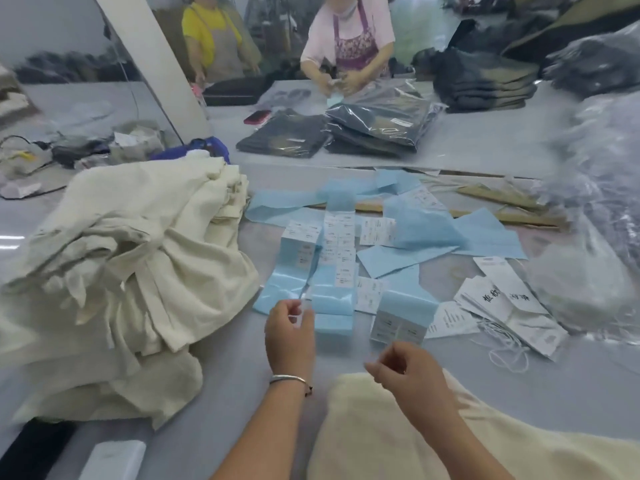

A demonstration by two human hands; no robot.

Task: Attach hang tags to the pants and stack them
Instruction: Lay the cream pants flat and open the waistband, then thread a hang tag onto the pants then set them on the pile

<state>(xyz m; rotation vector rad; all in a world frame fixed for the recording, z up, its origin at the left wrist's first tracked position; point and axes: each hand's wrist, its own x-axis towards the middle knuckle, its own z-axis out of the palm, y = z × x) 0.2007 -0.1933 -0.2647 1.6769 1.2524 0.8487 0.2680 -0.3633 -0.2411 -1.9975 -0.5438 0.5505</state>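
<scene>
1. Our left hand pinches a small clear strip, perhaps a tag fastener; our right hand has fingertips closed on something too thin to make out
2. The cream pants lie under our right wrist, partly cut off; soft and limp, best gripped at a seam
3. The hang tags lie near, right: light, stiff card with loose strings
4. The heaped pants pile hides its lower layers

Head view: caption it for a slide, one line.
Both hands pinch small pieces above cream pants, beside sticker sheets and hang tags.
</scene>
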